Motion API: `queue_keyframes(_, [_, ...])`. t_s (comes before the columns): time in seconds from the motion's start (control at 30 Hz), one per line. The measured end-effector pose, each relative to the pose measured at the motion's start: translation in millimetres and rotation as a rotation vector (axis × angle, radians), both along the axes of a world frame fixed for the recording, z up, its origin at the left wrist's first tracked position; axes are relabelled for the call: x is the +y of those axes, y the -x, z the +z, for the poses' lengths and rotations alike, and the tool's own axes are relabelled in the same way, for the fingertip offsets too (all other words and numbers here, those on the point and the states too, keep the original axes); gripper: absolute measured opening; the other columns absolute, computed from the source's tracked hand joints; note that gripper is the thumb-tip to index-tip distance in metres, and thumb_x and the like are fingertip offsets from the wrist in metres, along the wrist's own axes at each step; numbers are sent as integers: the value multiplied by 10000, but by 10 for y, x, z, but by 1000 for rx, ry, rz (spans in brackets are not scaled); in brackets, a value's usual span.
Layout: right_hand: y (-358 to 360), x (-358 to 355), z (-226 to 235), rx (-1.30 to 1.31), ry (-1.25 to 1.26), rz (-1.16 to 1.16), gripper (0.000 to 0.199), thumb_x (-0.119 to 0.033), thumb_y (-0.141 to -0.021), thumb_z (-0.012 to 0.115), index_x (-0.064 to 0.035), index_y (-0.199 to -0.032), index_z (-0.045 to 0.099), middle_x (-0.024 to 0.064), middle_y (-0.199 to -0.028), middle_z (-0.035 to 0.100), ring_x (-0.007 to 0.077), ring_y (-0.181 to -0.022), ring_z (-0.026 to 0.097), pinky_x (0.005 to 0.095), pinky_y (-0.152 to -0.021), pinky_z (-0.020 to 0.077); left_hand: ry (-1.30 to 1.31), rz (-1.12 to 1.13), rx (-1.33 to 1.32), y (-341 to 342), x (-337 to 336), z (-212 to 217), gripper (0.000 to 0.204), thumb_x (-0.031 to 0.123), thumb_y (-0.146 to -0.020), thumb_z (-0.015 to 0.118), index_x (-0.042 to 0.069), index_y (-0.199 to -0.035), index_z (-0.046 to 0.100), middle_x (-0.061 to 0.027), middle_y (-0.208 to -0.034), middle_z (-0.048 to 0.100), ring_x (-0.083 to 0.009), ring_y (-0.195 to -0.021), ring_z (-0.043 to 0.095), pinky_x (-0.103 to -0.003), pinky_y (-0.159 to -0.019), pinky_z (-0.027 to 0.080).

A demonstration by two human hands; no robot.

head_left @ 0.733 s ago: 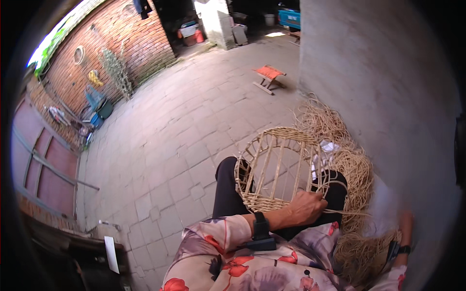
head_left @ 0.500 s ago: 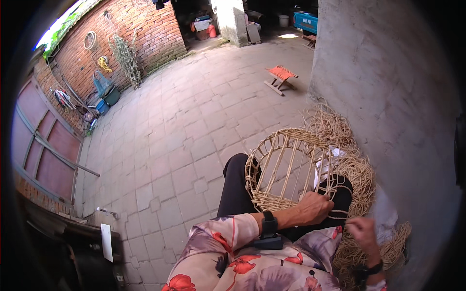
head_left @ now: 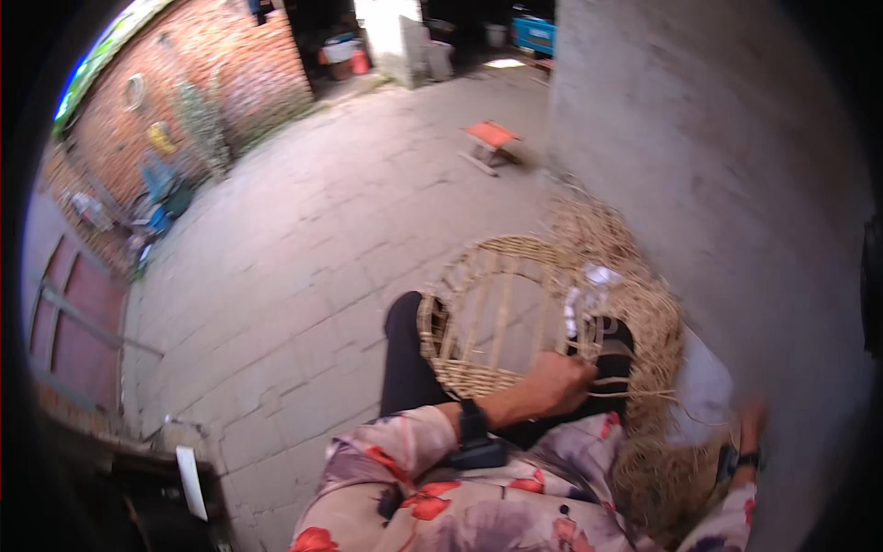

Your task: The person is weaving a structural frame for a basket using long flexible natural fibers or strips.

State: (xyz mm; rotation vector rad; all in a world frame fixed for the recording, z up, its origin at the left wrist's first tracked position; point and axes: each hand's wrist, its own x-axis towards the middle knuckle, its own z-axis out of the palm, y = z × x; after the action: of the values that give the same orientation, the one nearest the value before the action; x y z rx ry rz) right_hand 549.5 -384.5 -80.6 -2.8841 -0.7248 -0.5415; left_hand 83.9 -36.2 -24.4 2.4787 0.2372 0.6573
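Observation:
A round, open-work woven basket of tan cord rests across my lap, its bars running lengthwise. My left hand is closed on the near right part of the basket's edge, and the fingertips are partly hidden. From there a cord stretches to the right over my dark-trousered knee. Out to the right, beside the grey wall, is my right hand, smeared by motion; its fingers do not show clearly, nor whether it holds the cord.
Loose tan cord lies heaped at my right along the grey wall, with white sheeting beside it. An orange-topped folding stool stands ahead on the paved floor. At the left are a reddish door and a brick wall.
My right hand has swung out to the right, away from the basket and my left hand. The left hand keeps its grip on the basket. The whole view has shifted and blurred.

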Motion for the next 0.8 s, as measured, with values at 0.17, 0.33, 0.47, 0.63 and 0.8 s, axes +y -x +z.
queue_keyframes(0.17, [1193, 1156, 752, 625, -172, 435, 178, -130, -842, 617, 15, -938, 656, 118, -721, 641, 196, -667, 623, 348, -608, 483, 65, 64, 87, 163, 82, 67, 118, 157, -758, 645, 67, -816, 597, -147, -727, 638, -356, -657, 641, -442, -584, 508])
queue_keyframes(0.33, [2849, 1939, 981, 713, -324, 1090, 146, -165, -820, 701, -26, -856, 674, 108, -709, 651, 187, -609, 623, 303, -577, 489, 267, 89, 110, 70, 37, 264, 155, 192, -846, 614, 38, -861, 606, -177, -731, 649, -378, -683, 647, -456, -610, 501])
queue_keyframes(0.47, [3079, 2016, 699, 447, -141, 1149, 201, -201, -834, 695, -15, -807, 620, 122, -653, 585, 203, -558, 576, 333, -547, 464, 292, 229, 108, 112, 66, 400, 156, 184, -843, 627, 32, -866, 649, -177, -773, 673, -361, -705, 666, -418, -642, 513])
queue_keyframes(0.63, [1784, 1304, 614, 639, -332, 781, 188, -196, -868, 588, -19, -805, 590, 120, -651, 563, 213, -572, 553, 391, -557, 443, 221, 328, 105, 333, 139, 433, 153, 181, -845, 630, 31, -856, 656, -173, -769, 673, -349, -697, 667, -405, -632, 511])
queue_keyframes(0.8, [215, -119, 518, 26, 142, -100, 231, -153, -831, 595, -32, -1022, 643, 203, -860, 676, 426, -787, 639, 492, -643, 507, 130, 328, -10, 392, 133, 413, 163, 178, -832, 653, 18, -847, 677, -133, -655, 631, -234, -549, 615, -336, -549, 476])
